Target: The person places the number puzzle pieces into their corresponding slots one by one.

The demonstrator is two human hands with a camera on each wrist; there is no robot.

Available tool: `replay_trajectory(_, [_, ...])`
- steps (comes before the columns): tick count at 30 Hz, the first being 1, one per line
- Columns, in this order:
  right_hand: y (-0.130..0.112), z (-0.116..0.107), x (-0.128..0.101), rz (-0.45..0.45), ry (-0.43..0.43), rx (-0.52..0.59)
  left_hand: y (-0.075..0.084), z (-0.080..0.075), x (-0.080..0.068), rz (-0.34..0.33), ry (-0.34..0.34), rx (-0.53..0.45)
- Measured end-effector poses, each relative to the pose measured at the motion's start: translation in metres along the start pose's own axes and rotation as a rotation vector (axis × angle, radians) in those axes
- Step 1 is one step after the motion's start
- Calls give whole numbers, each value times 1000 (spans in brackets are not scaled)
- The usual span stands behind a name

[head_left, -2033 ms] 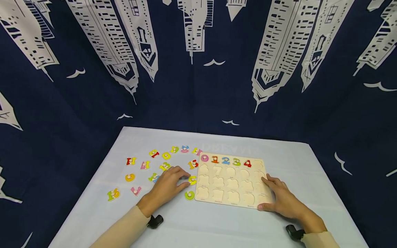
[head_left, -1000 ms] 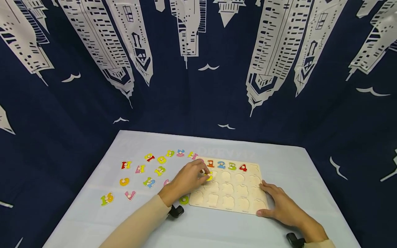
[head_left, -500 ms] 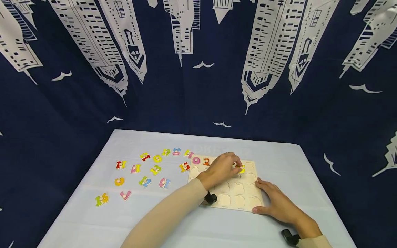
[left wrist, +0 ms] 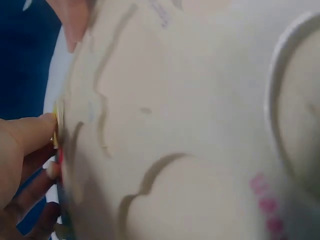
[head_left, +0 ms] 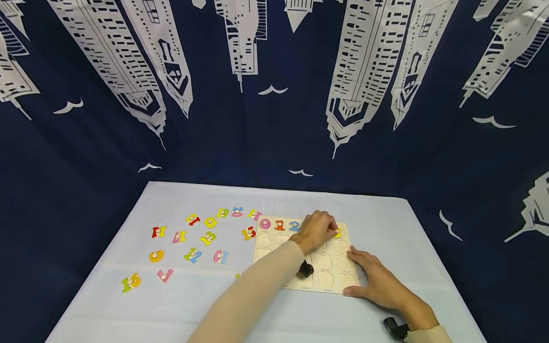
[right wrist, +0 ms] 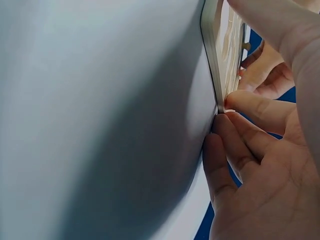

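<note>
Yellow wooden number piece (head_left: 337, 233) sits at the fingertips of my left hand (head_left: 316, 230), pinched over the top right slot of the pale wooden puzzle board (head_left: 326, 276). I judge it light, stiff and a little slippery; its small peg looks like the best place to hold it. My right hand (head_left: 374, 282) lies flat, fingers straight, on the board's near right corner. Beyond that hand the light blue table (head_left: 411, 247) has free room; loose coloured numbers (head_left: 193, 256) lie well left of both hands.
</note>
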State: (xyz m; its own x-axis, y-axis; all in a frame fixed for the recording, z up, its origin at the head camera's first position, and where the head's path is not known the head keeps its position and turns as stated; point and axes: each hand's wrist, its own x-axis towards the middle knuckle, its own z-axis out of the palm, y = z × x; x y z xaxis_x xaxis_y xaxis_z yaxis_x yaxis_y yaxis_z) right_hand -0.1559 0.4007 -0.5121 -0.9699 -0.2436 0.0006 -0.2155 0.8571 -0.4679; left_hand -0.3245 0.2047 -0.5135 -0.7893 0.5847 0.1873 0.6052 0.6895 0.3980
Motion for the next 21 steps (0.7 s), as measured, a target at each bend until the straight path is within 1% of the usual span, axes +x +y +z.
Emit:
replay_trajectory(8, [0,-2,4,9,-16,-1,3,5,8,-53,22,16])
replay_trajectory(14, [-1,1,1,-2,-11,11,7,18,9,-116,86,14])
replay_trajectory(17, [-2,1,1,-7,-3,7,11,22,8,-137,113,36])
replay_trajectory(19, [-1,0,1,-11,2,-2,14,23,8,-149,114,46])
replay_trajectory(21, [0,0,0,-8,1,-8,17,22,7,-153,101,73])
